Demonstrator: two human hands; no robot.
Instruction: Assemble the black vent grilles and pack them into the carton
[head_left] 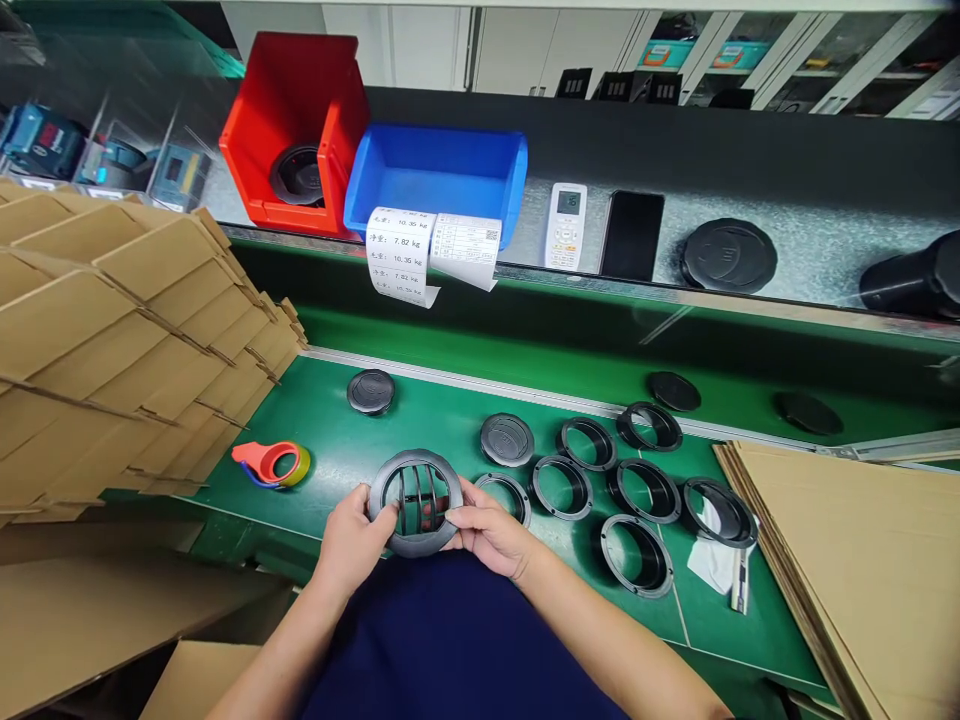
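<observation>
Close to my body, above the green table's front edge, I hold a round black air vent [416,546] with curved slats across its opening. My left hand [358,535] grips its left rim, thumb on the face. On the opposite side my right hand [487,528] has its thumb on the rim and fingers behind the slats. Just right of the vent lies a black ring [523,497], partly hidden by my right hand. A round black cap [507,440] lies behind it, and another black cap [371,391] sits farther left.
Several open black rings [637,590] stand on the green table [322,410] to the right. A tape dispenser [281,465] lies left, near stacked cardboard [150,330]. Flat cardboard sheets [855,540] cover the right side. The shelf holds a red bin [281,110], blue bin [442,165] and remote [565,228].
</observation>
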